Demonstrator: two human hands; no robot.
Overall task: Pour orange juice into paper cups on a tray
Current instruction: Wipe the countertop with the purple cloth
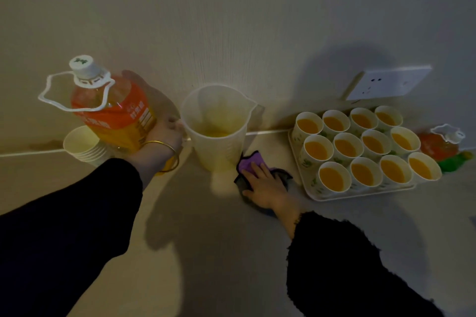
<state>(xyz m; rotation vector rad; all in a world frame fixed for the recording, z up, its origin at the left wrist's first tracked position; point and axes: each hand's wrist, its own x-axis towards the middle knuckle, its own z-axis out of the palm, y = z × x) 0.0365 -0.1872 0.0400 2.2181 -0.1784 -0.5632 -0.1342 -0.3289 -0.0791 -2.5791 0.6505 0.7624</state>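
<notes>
Left grip point(161, 136): clenched round the lower body of the orange juice bottle point(113, 110), which is held tilted with its cap on, just left of the jug point(216, 131)
Right grip point(265, 184): released, fingers flat, pressing a purple cloth point(250, 162) onto the table point(206, 239) between jug and tray point(360, 195)
Paper cups point(374, 143): twelve on the tray in three rows of four, all showing juice; pouring is judged complete or nearly so
Jug contents: a shallow pool of juice at the bottom only
Risk 1: the wiping hand works close to the nearest cups — a nudge to the tray rim could slop juice over
Risk 2: the bottle looks heavy and is held one-handed; a slip could knock the jug or the stack of spare cups point(82, 144) just beside it
Markings: the orange bottle label carries white characters and a printed panel, too blurred to read; the green mark on the white cap is unreadable
</notes>
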